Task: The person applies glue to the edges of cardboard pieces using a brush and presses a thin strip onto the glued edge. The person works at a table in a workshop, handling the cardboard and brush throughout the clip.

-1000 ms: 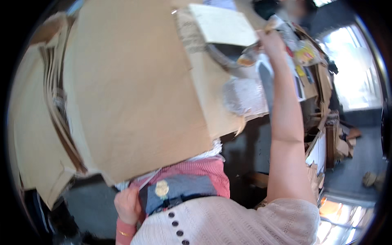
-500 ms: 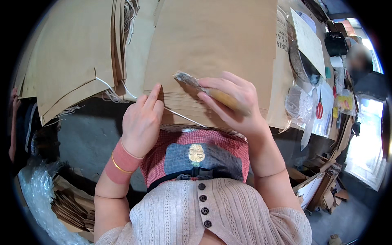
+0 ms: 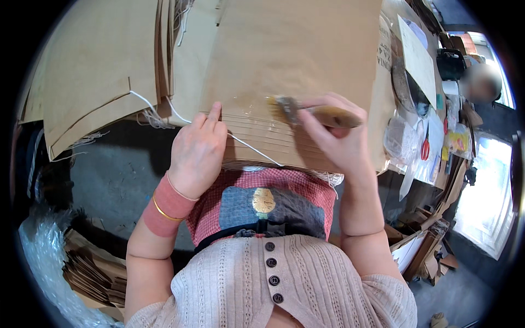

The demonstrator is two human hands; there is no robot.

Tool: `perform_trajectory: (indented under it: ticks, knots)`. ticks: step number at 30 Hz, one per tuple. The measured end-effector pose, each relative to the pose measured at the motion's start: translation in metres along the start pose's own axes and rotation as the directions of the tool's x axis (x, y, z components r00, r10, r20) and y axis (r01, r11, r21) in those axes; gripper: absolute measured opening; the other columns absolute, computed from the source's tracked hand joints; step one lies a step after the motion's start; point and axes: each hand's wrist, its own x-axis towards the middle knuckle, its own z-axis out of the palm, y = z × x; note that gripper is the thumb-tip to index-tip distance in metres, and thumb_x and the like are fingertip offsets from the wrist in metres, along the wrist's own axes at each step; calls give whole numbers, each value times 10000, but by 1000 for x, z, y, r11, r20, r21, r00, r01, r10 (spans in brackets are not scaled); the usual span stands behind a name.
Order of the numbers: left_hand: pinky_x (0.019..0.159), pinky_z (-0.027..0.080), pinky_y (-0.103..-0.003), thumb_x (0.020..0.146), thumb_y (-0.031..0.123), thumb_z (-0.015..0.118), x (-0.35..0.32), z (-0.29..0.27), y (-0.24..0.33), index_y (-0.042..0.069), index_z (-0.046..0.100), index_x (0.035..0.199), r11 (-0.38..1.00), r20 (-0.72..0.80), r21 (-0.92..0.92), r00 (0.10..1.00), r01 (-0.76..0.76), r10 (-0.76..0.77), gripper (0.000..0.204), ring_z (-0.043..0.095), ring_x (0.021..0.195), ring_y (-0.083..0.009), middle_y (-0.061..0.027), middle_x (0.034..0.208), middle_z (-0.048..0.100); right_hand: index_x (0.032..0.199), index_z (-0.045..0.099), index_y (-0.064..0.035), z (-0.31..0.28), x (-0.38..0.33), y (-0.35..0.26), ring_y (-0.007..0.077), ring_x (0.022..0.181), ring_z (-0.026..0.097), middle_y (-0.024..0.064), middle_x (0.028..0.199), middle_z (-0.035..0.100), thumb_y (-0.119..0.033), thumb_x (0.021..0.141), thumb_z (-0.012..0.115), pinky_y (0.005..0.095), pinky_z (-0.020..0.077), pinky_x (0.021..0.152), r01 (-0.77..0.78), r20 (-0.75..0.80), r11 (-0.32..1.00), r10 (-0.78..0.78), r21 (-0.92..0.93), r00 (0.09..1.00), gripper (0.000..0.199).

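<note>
My right hand [image 3: 350, 145] grips a wide paintbrush [image 3: 332, 116] by its wooden handle, with the bristles on the top brown paper sheet [image 3: 290, 49]. Wet, shiny streaks show on the paper left of the bristles. The sheets lie stacked before me, their near edges stepped like a fan. My left hand [image 3: 198, 150] rests on the stack's near left corner, index finger stretched forward, holding nothing that I can see. A white cord [image 3: 252, 148] passes beneath this hand and slants across the near paper edges.
At the left stands another pile of brown paper pieces [image 3: 98, 76] with white strings. Red-handled scissors [image 3: 425, 148], plastic bags [image 3: 399, 135] and a white sheet [image 3: 416, 57] lie on the right. Bubble wrap [image 3: 46, 257] is at lower left. A person [image 3: 481, 85] is at far right.
The brush has moved right across the top sheet and tilted flatter, leaving shiny wet marks. My left hand has stayed at the stack's corner.
</note>
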Motion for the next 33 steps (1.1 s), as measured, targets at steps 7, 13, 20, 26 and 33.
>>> perform_trajectory:
  ticks: [7, 13, 20, 26, 33]
  knots:
    - [770, 488, -365, 749, -15, 523, -1, -1, 1, -15, 517, 809, 1000, 15, 16, 1000, 7, -8, 60, 562, 873, -313, -214, 1235, 547, 756, 633, 20, -63, -30, 46, 260, 593, 630, 153, 637, 626, -147, 740, 658, 352, 500, 573, -327, -190, 905, 282, -272, 940, 170]
    - [792, 468, -374, 817, 2, 541, 6, -6, 4, -38, 528, 841, 1000, 57, 23, 998, -3, 1, 49, 547, 899, -322, -207, 1222, 560, 705, 596, 42, -72, -23, 48, 366, 595, 604, 214, 610, 575, -204, 702, 647, 408, 484, 586, -290, -281, 837, 172, -465, 944, 251]
    - [788, 451, -402, 812, 15, 553, 4, -14, 11, -40, 543, 806, 996, -55, 6, 995, -88, 88, 57, 548, 948, -335, -198, 1105, 605, 1025, 652, 4, -177, -93, 109, 117, 699, 559, 70, 957, 663, -54, 849, 604, 260, 445, 623, -31, -682, 990, 117, 138, 722, 192]
    - [545, 419, -249, 791, 28, 602, -29, -63, 32, -25, 620, 789, 353, 317, -890, 948, 289, 23, 56, 567, 620, -185, -128, 738, 618, 1035, 658, -66, -155, -124, 124, 299, 906, 606, 99, 954, 636, 52, 720, 577, 387, 492, 784, -274, -407, 621, -80, -734, 910, 346]
    - [456, 356, -246, 675, 42, 645, -21, -107, 58, 0, 637, 684, 500, -209, -855, 973, -135, -95, 44, 497, 467, -151, -66, 566, 569, 990, 633, -13, -16, -129, 48, 275, 894, 618, 120, 985, 650, 6, 834, 554, 335, 490, 800, 112, 275, 936, -210, 333, 938, 175]
